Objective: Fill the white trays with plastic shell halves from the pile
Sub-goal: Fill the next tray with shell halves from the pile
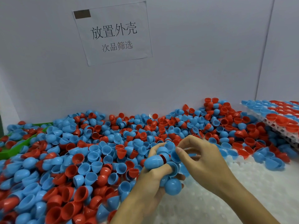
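A white paper sheet [113,33] in a clear sleeve, fixed slightly tilted to the grey back wall [194,62], carries the only legible writing we find. Its upper, larger line reads 放置外壳; beneath it, in smaller characters, we read 次品筛选. A brown rectangular patch [82,14] in the sheet's top left corner bears no characters we can read.
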